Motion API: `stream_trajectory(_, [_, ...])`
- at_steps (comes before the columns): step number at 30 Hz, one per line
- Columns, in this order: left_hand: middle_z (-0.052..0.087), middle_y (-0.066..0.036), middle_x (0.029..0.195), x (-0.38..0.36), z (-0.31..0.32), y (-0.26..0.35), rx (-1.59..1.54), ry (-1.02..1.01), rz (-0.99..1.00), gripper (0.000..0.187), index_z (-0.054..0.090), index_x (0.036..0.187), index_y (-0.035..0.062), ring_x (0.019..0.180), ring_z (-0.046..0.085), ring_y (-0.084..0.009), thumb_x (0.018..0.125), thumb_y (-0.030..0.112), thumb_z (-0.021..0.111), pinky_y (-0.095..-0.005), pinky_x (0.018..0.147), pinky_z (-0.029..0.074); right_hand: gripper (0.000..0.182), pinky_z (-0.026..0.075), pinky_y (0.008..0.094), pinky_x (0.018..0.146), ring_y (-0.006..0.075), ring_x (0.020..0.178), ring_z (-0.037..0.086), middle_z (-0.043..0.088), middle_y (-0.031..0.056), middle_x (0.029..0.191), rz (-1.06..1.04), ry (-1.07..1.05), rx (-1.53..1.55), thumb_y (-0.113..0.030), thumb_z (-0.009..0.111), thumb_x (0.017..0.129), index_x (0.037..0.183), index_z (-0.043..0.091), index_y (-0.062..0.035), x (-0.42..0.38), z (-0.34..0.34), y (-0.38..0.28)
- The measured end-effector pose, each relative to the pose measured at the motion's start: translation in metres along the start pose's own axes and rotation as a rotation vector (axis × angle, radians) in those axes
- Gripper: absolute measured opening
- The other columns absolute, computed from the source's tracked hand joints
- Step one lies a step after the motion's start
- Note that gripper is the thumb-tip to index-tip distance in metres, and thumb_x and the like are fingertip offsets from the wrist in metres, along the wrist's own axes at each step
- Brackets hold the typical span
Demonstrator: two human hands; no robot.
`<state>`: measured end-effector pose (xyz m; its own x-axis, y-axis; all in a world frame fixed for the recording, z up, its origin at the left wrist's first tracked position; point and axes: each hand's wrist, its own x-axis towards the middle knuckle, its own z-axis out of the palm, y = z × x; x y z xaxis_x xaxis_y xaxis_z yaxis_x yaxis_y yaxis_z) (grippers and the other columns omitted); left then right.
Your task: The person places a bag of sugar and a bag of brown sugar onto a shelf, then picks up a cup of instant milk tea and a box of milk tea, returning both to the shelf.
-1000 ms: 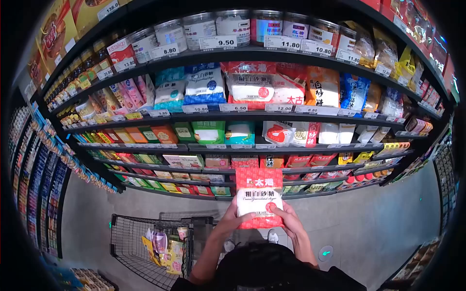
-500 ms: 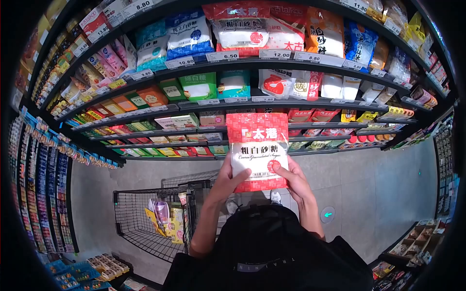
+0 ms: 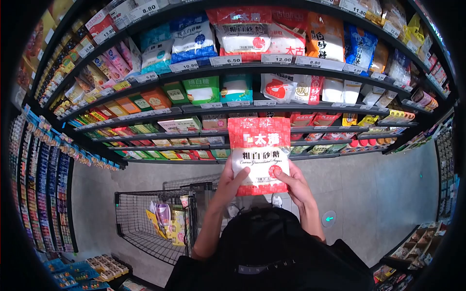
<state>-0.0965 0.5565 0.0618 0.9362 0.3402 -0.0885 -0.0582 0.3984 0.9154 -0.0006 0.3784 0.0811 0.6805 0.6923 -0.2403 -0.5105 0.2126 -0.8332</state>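
A red and white bag of coarse granulated sugar (image 3: pixel 260 156) is held upright in front of my body, its printed front facing me. My left hand (image 3: pixel 232 178) grips its lower left side, thumb across the front. On the lower right side, my right hand (image 3: pixel 295 182) holds it the same way. The other fingers of both hands are partly hidden behind the bag. A similar red sugar bag (image 3: pixel 242 36) lies on the upper shelf ahead, above a 6.50 price label (image 3: pixel 226 60).
Curved-looking shelves (image 3: pixel 276 66) of packaged goods span the front. A black wire shopping cart (image 3: pixel 145 228) with several packages stands at my left. Side racks (image 3: pixel 46 189) line the left, and a display of trays (image 3: pixel 412 247) is at the lower right. A round floor sticker (image 3: pixel 329 218) shows an arrow.
The view has shifted slightly, so the shelves and cart appear a little lower. The bag's top tilts slightly differently, and both hands keep their hold on it.
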Motion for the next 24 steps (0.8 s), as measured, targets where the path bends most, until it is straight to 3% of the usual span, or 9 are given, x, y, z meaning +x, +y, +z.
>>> stream_trajectory(9, [0.054,-0.006,0.121,0.007,-0.004,-0.007,0.059,0.03,-0.013,0.058,0.03,0.145,0.0039,0.108,0.051,-0.0107,0.095,0.012,0.059,-0.0266,0.093,0.042,0.053,0.039,0.028,0.102,0.0125,0.118,0.051,0.056,0.0069,0.13,0.011,0.001,0.002,-0.009,0.061,0.094,0.142,0.04,-0.0005,0.007,-0.006,0.004])
stream_trajectory(15, [0.054,-0.007,0.121,0.019,-0.015,-0.009,0.094,0.052,-0.062,0.061,0.029,0.145,0.0044,0.108,0.052,-0.0113,0.093,0.012,0.061,-0.0277,0.092,0.043,0.045,0.043,0.0291,0.098,0.0113,0.114,0.052,0.058,0.007,0.126,-0.118,-0.083,-0.404,-0.016,0.057,0.097,0.137,0.044,0.0004,0.025,-0.02,0.011])
stream_trajectory(17, [0.054,-0.007,0.123,0.02,-0.016,0.0,0.233,-0.052,-0.023,0.07,0.028,0.146,0.0047,0.111,0.05,-0.0126,0.089,0.014,0.067,-0.0289,0.094,0.042,0.044,0.041,0.0297,0.098,0.0124,0.113,0.05,0.058,0.0087,0.123,-0.067,-0.109,-0.498,-0.021,0.056,0.098,0.133,0.044,0.003,0.029,-0.022,0.007])
stream_trajectory(18, [0.049,-0.009,0.129,0.022,-0.018,0.009,0.341,-0.102,-0.021,0.085,0.021,0.149,0.0059,0.116,0.048,-0.0161,0.082,0.012,0.074,-0.0301,0.098,0.041,0.044,0.041,0.0297,0.098,0.0124,0.113,0.05,0.058,0.0087,0.123,-0.072,-0.109,-0.499,-0.021,0.056,0.098,0.133,0.044,0.003,0.035,-0.024,0.005])
stream_trajectory(19, [0.049,-0.009,0.129,0.029,-0.021,0.014,0.344,-0.104,-0.015,0.085,0.021,0.149,0.0059,0.116,0.048,-0.0161,0.082,0.012,0.074,-0.0301,0.098,0.041,0.046,0.041,0.0298,0.098,0.0127,0.113,0.05,0.057,0.0088,0.123,-0.113,-0.13,-0.503,-0.019,0.058,0.097,0.135,0.043,0.0024,0.044,-0.026,0.003])
stream_trajectory(21, [0.044,-0.011,0.135,0.052,-0.025,0.031,0.425,-0.291,0.167,0.098,0.014,0.151,0.0049,0.12,0.045,-0.0192,0.076,0.01,0.078,-0.0316,0.1,0.039,0.048,0.041,0.0298,0.099,0.0131,0.113,0.05,0.056,0.0088,0.124,-0.17,-0.154,-0.507,-0.018,0.06,0.096,0.136,0.042,0.0019,0.064,-0.021,-0.015])
stream_trajectory(23, [0.037,-0.013,0.142,0.085,-0.026,0.058,0.556,-0.256,0.215,0.102,0.008,0.152,0.0043,0.126,0.04,-0.0186,0.075,0.002,0.075,-0.0319,0.103,0.037,0.052,0.041,0.0297,0.099,0.0136,0.113,0.05,0.054,0.009,0.126,-0.325,-0.188,-0.475,-0.012,0.065,0.092,0.137,0.04,0.0012,0.086,-0.006,-0.053])
stream_trajectory(24, [0.036,-0.012,0.144,0.11,-0.03,0.076,0.45,-0.282,0.163,0.103,0.009,0.151,-0.0003,0.126,0.041,-0.0177,0.074,0.002,0.077,-0.0334,0.103,0.038,0.055,0.042,0.0294,0.098,0.0136,0.113,0.051,0.054,0.0089,0.126,-0.331,-0.185,-0.534,-0.01,0.066,0.09,0.137,0.039,0.0011,0.1,0.0,-0.075])
